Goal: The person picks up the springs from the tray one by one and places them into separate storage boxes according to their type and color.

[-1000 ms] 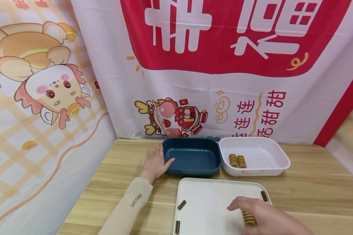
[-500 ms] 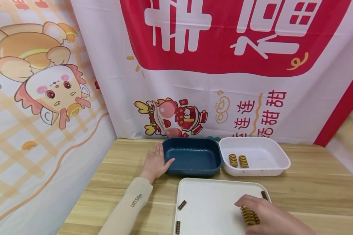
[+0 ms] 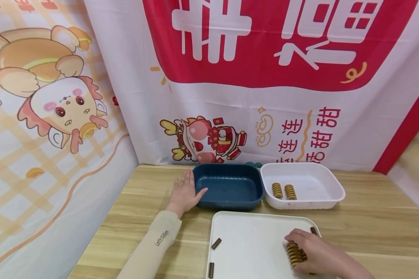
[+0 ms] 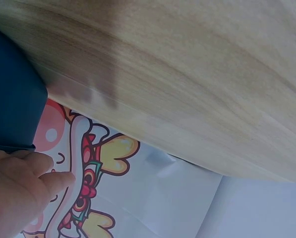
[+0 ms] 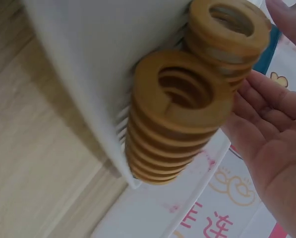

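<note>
Two golden-brown coil springs lie side by side on the white tray [image 3: 251, 244]. My right hand [image 3: 312, 252] reaches over them, its fingertips at the far end of the left coil spring [image 3: 293, 252] and its thumb at the near end. In the right wrist view the nearer coil spring [image 5: 175, 119] stands beside the other one [image 5: 229, 37], my fingers close behind them. My left hand [image 3: 184, 193] rests with straight fingers along the left side of the dark blue box [image 3: 227, 203], thumb over its rim. Part of that hand [image 4: 19, 188] shows in the left wrist view.
A white box [image 3: 310, 203] adjoins the blue one and contains two more coil springs [image 3: 283, 191]. Small dark springs [image 3: 216, 243] lie near the tray's left edge, and another dark spring [image 3: 313, 231] is at its right edge. A printed cloth [image 3: 251, 100] hangs behind the table.
My right hand has moved right and closed in over the coil springs on the tray. One spring in the white box has shifted right, away from the other. The left hand stays put.
</note>
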The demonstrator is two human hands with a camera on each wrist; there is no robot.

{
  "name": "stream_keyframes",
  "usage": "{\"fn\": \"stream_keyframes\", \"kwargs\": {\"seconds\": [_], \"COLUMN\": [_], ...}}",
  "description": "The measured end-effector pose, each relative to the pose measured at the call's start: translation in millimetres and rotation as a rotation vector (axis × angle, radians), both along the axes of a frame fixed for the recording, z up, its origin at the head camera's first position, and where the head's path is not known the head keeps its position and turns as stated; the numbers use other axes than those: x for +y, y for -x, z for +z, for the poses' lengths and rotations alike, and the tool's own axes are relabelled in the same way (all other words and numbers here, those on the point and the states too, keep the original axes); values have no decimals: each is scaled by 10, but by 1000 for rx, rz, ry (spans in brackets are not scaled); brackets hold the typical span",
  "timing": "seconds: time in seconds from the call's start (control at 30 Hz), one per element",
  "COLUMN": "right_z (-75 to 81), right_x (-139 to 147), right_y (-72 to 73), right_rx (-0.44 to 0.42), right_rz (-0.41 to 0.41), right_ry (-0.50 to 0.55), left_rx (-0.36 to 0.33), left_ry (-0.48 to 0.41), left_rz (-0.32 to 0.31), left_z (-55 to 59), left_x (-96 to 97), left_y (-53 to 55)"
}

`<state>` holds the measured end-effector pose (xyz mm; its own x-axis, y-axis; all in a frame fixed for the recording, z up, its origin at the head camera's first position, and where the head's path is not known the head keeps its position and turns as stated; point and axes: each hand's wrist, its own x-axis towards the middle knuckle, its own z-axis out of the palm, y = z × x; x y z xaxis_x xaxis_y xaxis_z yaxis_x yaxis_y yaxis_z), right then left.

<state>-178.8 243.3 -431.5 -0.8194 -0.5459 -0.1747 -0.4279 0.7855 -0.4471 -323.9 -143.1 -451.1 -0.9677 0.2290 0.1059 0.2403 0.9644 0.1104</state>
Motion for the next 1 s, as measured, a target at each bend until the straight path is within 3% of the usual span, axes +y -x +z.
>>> {"fn": "stream_keyframes", "kwargs": {"seconds": [0.1,0.27,0.33,0.73,1.0], "right_z": [-36,-56,-71,-152,-161], "right_x": [9,-32,-36,-35,-20], "right_y": [15,12,7,16,12], "right_rx": [33,-147,-181,-111,-107], "right_rz": [16,-127,-155,-120,-122], "right_ry": [-17,-6,3,-16,-7], "left_rx": [3,0,0,6,-15], "left_ry": [2,4,1,-6,-12], "left_rz": [-1,-2,-3,2,-2], "left_z": [-6,8,9,7,39], "left_x": [-4,-4,-4,-12,0], "left_y": [5,-1,-4,14,1]}}
